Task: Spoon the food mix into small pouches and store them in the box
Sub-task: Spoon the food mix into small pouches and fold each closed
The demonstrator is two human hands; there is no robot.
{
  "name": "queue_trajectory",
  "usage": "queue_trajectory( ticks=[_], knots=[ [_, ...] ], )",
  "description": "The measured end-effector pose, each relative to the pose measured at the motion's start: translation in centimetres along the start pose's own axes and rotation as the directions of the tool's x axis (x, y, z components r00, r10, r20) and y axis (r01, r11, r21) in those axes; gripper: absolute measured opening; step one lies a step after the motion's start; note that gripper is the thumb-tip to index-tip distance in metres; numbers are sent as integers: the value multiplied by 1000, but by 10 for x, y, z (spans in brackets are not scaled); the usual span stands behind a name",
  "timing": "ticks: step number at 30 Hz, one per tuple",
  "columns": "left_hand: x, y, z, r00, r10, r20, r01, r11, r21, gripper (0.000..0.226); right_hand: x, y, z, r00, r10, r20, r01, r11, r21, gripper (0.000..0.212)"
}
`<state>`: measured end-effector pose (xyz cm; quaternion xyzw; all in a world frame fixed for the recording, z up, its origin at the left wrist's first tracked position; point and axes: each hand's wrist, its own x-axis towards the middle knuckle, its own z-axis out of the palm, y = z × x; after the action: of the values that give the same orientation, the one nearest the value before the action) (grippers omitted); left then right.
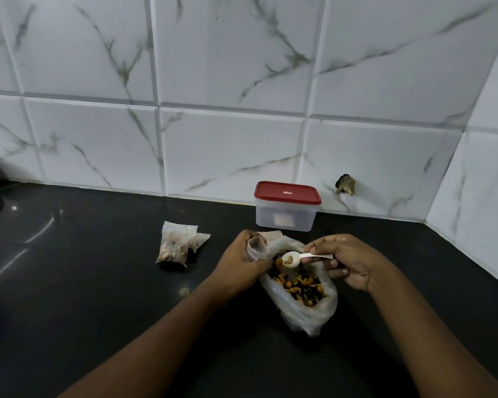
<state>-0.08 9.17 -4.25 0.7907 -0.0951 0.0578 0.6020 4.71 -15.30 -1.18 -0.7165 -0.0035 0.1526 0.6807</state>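
Black counter (98, 297) under me: my left hand (240, 264) pinches an empty pouch (256, 249) open beside the bag (314, 311), so spills drop back. My right hand (351, 261) grips the loaded spoon (291, 259) over the mix (299, 285); filled pouches (174, 245) wait left, box (286, 209) lidded behind.

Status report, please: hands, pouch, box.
Left hand holds small clear plastic pouch open. Right hand pinches white plastic spoon, loaded, over clear bag of nut mix. Red-lidded clear plastic box shut; filled pouches lie outside.
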Motion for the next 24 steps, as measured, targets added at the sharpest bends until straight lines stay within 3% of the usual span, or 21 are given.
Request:
queue_trajectory(
  ticks=[8, 10, 13, 15, 19, 22, 24],
  knots=[
    [2, -3, 0, 1000, 12, -7, -12, 1000, 1, 39, -12, -8, 21, 959, -278, 55, 269, 954, 135, 14],
    [2, -3, 0, 1000, 16, -7, -16, 1000, -9, 42, -18, -8, 29, 929, -362, 73, 365, 930, -41, 17],
    [1, -3, 1, 1000, 27, -8, -27, 1000, 9, 37, -25, -8, 40, 878, -437, 193, 477, 771, -422, 17],
    [1, -4, 0, 1000, 25, -18, -25, 1000, 12, 35, -27, -8, 43, 858, -466, 217, 511, 725, -462, 18],
    [1, -1, 1, 999, -5, -38, 4, 1000, -22, 34, -28, -16, 29, 843, -529, 97, 504, 713, -488, 20],
    [1, 0, 2, 998, -12, -61, 10, 999, -36, 30, -23, -14, 18, 889, -443, 114, 410, 663, -626, 22],
    [1, 0, 2, 997, -16, -69, 12, 998, -59, 30, -20, -8, 22, 913, -352, 203, 379, 555, -740, 24]
  ],
)
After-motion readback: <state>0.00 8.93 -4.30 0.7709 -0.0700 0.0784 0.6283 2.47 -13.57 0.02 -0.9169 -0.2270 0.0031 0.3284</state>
